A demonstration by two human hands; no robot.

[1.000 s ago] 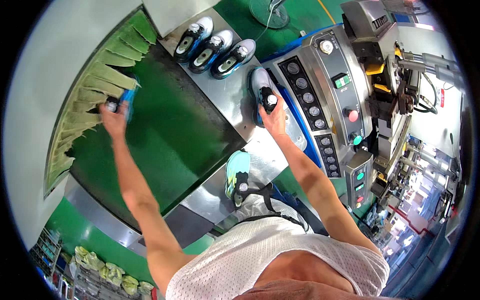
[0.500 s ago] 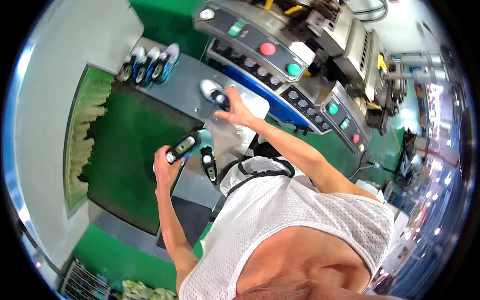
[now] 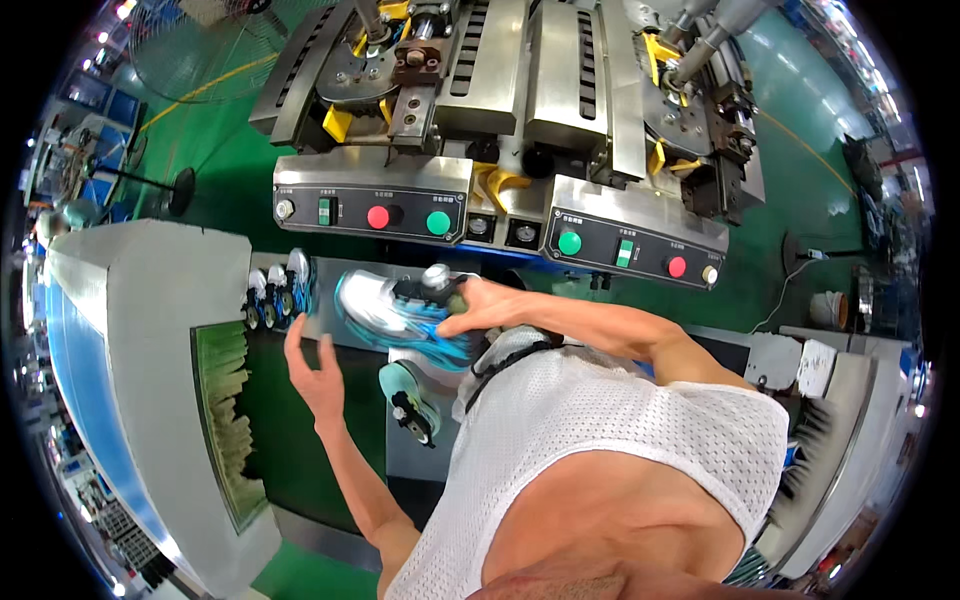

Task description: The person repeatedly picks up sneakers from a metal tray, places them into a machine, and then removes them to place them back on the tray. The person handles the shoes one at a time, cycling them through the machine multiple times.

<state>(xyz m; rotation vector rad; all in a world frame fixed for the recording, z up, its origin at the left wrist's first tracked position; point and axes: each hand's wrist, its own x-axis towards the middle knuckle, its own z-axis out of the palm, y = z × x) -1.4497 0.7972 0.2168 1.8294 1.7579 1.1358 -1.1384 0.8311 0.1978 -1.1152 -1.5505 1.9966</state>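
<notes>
From my remote seat: R grip is clamped on the heel/ankle end of a white-and-blue shoe, thumb on the near side. Shoe is over the desk, btwn its far edge & near end; looks lifted, but motion blur hides exact height.

Key relation: shoe's long axis runs approx L–R, heel at R grip, toe pointing L & slightly to the far edge. So toe is the end facing L grip, while R grip has the heel. From L grip the shoe lies to the R and a bit farther out; R is the nearer hand, b/c it's already on it.

L grip holds nothing I can see: fingers spread apart, over the green belt by the desk's belt-side edge. Its fingertips are near both the toe & three shoes lined up at the desk's far L corner; can't tell re contact w/ the row.

Teal shoe sits on the desk toward its near end, by the belt-side edge, toe angled far-L, black heel end near-R. Machine w/ button panels stands past the far edge.
</notes>
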